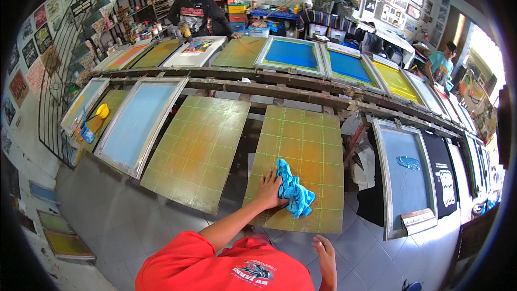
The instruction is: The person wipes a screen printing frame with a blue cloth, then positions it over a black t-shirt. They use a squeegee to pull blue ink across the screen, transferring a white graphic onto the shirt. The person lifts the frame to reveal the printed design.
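My left hand (pixel 271 190) presses on a crumpled bright blue cloth (pixel 294 193), gripping its left side. The cloth lies on a flat olive-brown printing board (pixel 318 145) marked with green grid lines, straight in front of me. My right hand (pixel 324 249) hangs in the air beyond the board's near edge, fingers loosely bent and apart, with nothing visible in it. To the left is a similar gridded board (pixel 196 151), untouched.
Framed screens flank the boards: a pale blue one (pixel 139 121) left, another (pixel 401 151) with a blue smear and squeegee (pixel 419 221) right. A yellow cup (pixel 102 110) sits far left. A rail (pixel 258 87) runs behind. People stand at the back left (pixel 202 13) and far right (pixel 442 64).
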`<state>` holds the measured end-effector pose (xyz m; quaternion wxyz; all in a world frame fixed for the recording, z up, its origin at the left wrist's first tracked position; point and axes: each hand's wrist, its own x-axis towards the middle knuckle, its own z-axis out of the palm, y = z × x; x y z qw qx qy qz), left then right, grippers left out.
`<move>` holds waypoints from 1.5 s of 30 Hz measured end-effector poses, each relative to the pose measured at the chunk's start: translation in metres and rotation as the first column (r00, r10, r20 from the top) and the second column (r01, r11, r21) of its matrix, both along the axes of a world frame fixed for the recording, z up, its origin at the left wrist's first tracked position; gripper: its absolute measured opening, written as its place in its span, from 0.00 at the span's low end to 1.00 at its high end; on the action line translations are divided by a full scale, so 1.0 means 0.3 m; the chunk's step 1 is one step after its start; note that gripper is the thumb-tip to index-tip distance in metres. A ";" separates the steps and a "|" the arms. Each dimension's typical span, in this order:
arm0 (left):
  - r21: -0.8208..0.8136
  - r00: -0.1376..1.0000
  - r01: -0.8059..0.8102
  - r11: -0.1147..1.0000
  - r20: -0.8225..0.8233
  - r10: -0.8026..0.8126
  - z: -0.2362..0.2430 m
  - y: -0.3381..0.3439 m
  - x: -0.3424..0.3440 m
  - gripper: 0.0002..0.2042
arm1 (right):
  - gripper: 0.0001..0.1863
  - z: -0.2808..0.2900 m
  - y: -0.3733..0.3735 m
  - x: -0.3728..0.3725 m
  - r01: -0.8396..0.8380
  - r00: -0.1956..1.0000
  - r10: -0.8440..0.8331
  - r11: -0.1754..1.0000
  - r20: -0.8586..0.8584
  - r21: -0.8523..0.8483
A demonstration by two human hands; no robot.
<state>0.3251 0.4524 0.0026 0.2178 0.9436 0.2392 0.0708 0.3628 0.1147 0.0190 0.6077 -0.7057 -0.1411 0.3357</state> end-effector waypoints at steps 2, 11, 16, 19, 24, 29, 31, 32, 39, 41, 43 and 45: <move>0.021 1.000 -0.008 1.000 0.009 0.008 -0.008 -0.021 0.000 0.50 | 0.20 -0.002 0.028 0.048 -0.102 0.994 0.102 0.995 0.030 -0.020; 0.021 0.997 0.074 0.997 0.016 -0.074 0.041 -0.016 0.067 0.45 | 0.24 -0.006 0.244 0.235 -0.147 0.974 0.153 0.988 0.166 -0.048; -0.286 0.988 0.092 0.954 0.142 -0.053 0.016 0.008 0.142 0.28 | 0.31 -0.036 0.383 0.262 -0.233 0.955 0.233 0.972 0.182 -0.022; -0.612 0.947 0.085 0.786 0.294 0.127 -0.031 -0.087 0.155 0.17 | 0.32 -0.044 0.463 0.244 -0.256 0.918 0.205 0.960 0.339 0.114; -0.948 0.922 0.229 0.220 0.284 0.263 -0.033 -0.238 0.157 0.20 | 0.26 0.020 0.470 0.314 -0.178 0.984 0.169 0.938 0.055 0.298; -0.967 0.923 0.253 -0.037 0.229 0.308 0.022 -0.278 0.165 0.18 | 0.11 0.051 0.481 0.415 -0.197 0.977 0.164 0.939 0.138 0.283; -0.966 0.953 0.200 -0.165 0.152 0.260 0.031 -0.280 0.167 0.19 | 0.06 0.047 0.478 0.455 -0.209 0.972 0.168 0.936 0.163 0.282; -0.966 0.962 0.180 -0.185 0.133 0.240 0.033 -0.288 0.171 0.21 | 0.06 0.045 0.475 0.476 -0.205 0.973 0.162 0.937 0.166 0.284; -0.940 0.842 0.179 0.292 0.299 0.448 0.050 -0.390 0.176 0.39 | 0.08 0.060 0.492 0.568 -0.138 0.946 0.056 0.961 0.320 0.240; -0.855 0.820 0.159 0.494 0.393 0.416 0.065 -0.384 0.177 0.41 | 0.10 0.076 0.494 0.544 -0.227 0.913 0.132 0.951 0.387 0.212; -0.660 0.825 0.146 0.737 0.492 0.277 0.085 -0.356 0.180 0.40 | 0.16 0.094 0.496 0.497 -0.375 0.873 0.307 0.919 0.379 0.119; -0.864 0.921 0.237 0.443 0.345 0.180 0.113 -0.303 0.167 0.36 | 0.20 0.118 0.490 0.459 -0.420 0.857 0.322 0.889 0.403 0.184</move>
